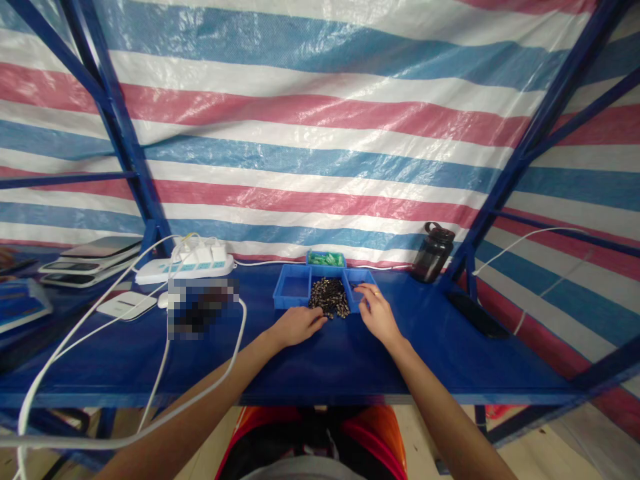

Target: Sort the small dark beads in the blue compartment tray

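A pile of small dark and brass-coloured pieces [330, 297] lies on the blue table between two blue bins. My left hand [300, 325] rests at the pile's lower left edge, its fingers close together; whether they pinch a piece is too small to tell. At the right blue bin [354, 301], my right hand [376, 310] has its fingers over the near part, thumb and fingers curled; anything between them is hidden. The left blue bin [292, 288] shows a bare bottom. Behind the pile, a smaller blue bin [326, 267] holds green pieces [325, 259].
A dark bottle [433, 253] and a black flat object [477, 316] are at the right. On the left are a white power strip [185, 269], a white box [127, 305], stacked scales [90, 260] and white cables [235, 353] crossing near my left forearm.
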{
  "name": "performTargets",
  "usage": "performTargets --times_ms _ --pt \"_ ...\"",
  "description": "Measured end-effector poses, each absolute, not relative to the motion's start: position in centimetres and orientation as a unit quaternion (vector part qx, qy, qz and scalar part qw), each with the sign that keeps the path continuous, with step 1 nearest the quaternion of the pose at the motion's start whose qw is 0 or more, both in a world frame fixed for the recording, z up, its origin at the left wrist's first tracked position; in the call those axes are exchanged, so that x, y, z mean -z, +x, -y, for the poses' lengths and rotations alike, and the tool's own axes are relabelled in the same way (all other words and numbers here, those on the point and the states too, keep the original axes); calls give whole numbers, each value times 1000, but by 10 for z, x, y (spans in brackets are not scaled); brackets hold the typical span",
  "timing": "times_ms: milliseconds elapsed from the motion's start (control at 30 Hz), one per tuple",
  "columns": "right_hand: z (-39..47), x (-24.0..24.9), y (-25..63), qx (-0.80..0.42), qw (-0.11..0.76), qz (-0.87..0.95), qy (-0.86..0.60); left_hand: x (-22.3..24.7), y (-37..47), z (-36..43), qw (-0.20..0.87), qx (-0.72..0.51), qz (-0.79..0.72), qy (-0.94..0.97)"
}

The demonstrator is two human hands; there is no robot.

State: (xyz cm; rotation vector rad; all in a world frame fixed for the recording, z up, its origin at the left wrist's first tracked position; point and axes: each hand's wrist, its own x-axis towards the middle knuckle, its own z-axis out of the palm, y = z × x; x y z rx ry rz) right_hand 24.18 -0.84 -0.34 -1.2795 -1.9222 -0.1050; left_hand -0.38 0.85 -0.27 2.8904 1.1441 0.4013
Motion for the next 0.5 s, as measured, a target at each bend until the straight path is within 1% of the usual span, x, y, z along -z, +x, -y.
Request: performTargets --times_ms 100,200,267,333,500 --pt "6 5 246 71 414 723 -548 3 -4 -8 -9 -112 -379 918" --pt "8 4 244 85 426 711 -553 3 -4 -8 -17 -110 -389 915" --pt "10 3 241 87 418 710 -560 4 -5 -9 -20 -110 -396 912" --pt "12 1 239 91 384 709 -585 5 -5 -11 -22 -110 -405 908" --pt "16 -1 231 109 267 707 -646 9 -5 -14 -25 -99 -438 893"
